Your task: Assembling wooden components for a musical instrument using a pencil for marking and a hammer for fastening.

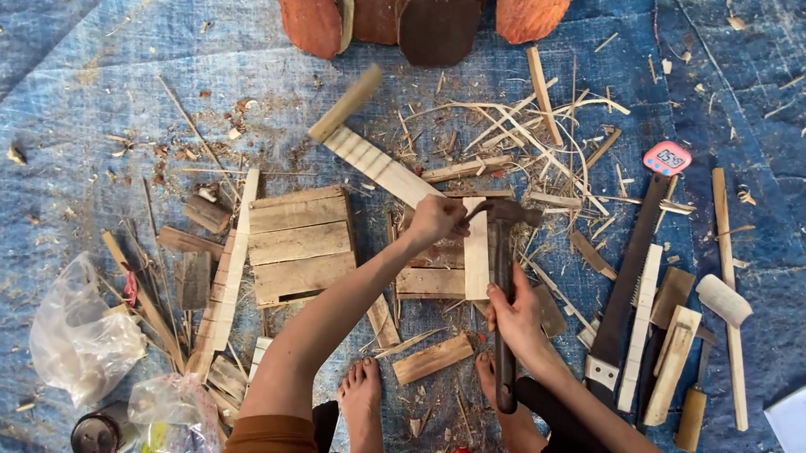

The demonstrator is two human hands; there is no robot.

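Note:
My right hand grips the dark handle of a claw hammer, whose head rests on a pale wooden strip. That strip lies upright across a small slatted wooden panel. My left hand pinches something small at the top of the strip beside the hammer head; what it pinches is too small to tell. Both bare feet rest on the blue tarp just below the panel.
A finished slatted panel lies to the left. Notched strips, offcuts and shavings surround it. A handsaw, a pink timer, sticks and a knife lie right. Plastic bags and a tin sit left; reddish wooden discs at top.

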